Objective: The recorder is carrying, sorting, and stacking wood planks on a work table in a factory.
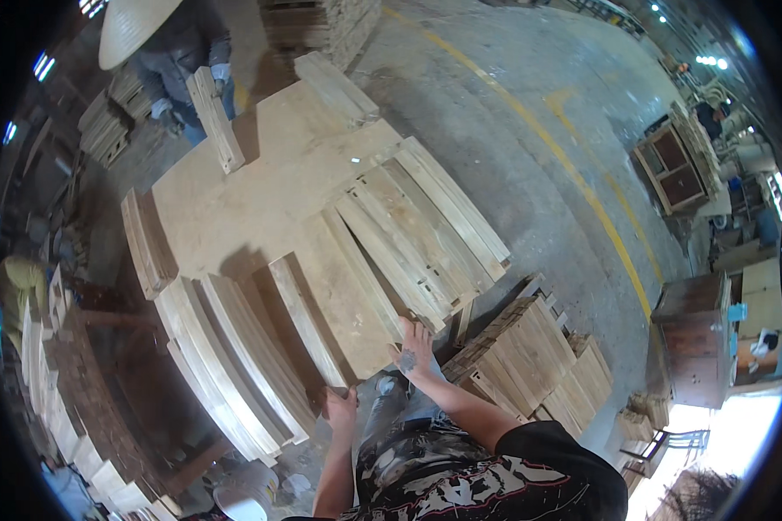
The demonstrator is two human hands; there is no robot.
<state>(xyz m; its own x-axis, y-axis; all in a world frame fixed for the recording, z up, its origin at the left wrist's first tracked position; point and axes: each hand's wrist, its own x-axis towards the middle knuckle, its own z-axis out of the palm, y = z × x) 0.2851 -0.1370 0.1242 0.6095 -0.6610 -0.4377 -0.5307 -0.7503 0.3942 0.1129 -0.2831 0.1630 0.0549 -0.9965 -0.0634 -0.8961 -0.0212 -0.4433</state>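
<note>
At the near edge of a plywood-topped table (235,208), my left hand (341,406) is closed round the near end of a long wooden slat (308,317). To its right, my right hand (414,349) rests at the near end of another pale slat (361,269), fingers stretched out and thumb apart. That slat lies along the left side of a group of slats and wider boards (408,226), some with small slots near their ends. Left of my left hand, several curved slats (235,365) lie side by side.
Across the table a person in a conical hat (139,30) holds a short wooden piece (215,122). More pieces lie at the far corner (334,87) and left edge (148,243). Stacked boards (530,356) stand low at my right. A white bucket (245,491) is at lower left.
</note>
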